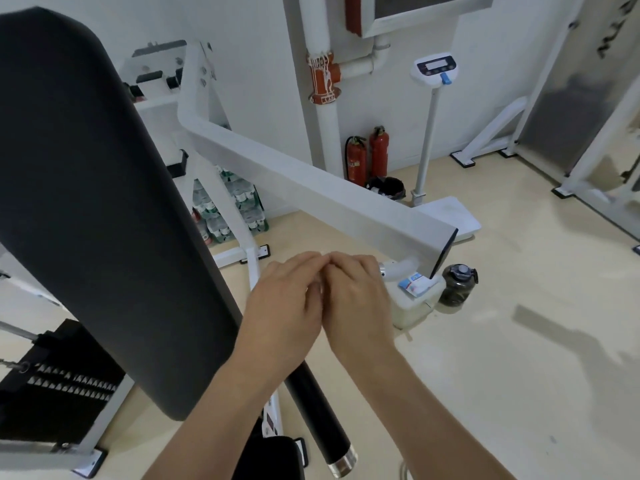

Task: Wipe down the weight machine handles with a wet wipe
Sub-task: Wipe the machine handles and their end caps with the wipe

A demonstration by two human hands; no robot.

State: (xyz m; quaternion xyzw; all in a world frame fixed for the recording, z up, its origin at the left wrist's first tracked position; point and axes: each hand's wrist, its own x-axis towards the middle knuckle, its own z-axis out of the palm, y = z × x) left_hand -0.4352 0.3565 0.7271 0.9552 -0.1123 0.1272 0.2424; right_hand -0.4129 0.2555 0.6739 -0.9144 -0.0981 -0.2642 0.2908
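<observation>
Looking at the black handle (322,410): it's running from under the hands down to a chrome cap near the bottom of frame, beside the black pad (86,202). Left hand (284,306) and right hand (356,299) are sitting knuckles-up over its upper end, fingers curled, fingertips touching each other. The wet wipe isn't showing, so I cannot tell whether they're pinching one.

Risks, my read:
- If a wipe is being unfolded there, a loose pinch is letting it drop onto the floor (502,341) and it's picking up grit.
- The cap end is getting skipped, since both hands are bunching at the top.

Containers:
- Blue-white packet (414,284) is lying on a white box (412,306) just right of the hands. Probably wipes, contents not showing.
- Dark bottle (457,285) is standing beside the box, lid on, fill unreadable.
- Black-lined bin (386,187) is sitting by the wall, holding pale scraps.
</observation>
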